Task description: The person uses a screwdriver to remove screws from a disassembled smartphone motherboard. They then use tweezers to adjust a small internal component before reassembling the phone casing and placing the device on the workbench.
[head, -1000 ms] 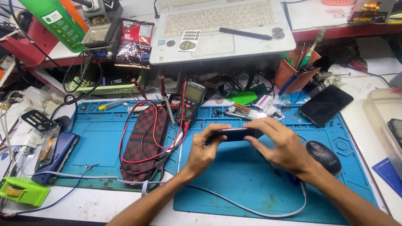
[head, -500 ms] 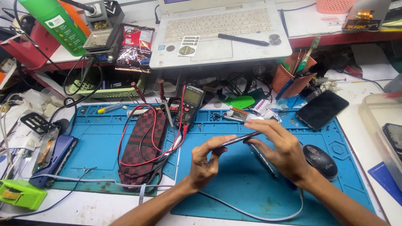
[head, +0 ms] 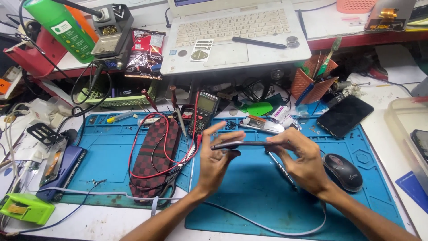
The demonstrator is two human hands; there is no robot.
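Hands meet over the blue work mat (head: 249,201), and both grasp one thin dark phone (head: 243,144), which is seen edge-on and lies almost level in the air between them. The left hand (head: 216,158) pinches the left end of the phone, with the thumb under it and one finger stretched up above it. The right hand (head: 303,160) takes the right end with the fingertips (head: 273,142) on top and the palm turned down. The phone touches no surface; it hangs a little above the mat. Just beyond the left hand stands a multimeter (head: 203,111), and its red and black leads (head: 154,151) run over a checkered pouch (head: 154,156) to the left of that hand. Just beside the right hand, on its right, lies a black computer mouse (head: 344,172). Further beyond the right hand another dark phone (head: 344,116) lies flat with the screen up. Under the right hand a thin metal tool (head: 281,169) rests on the mat. A white laptop (head: 232,35) is well beyond both hands.
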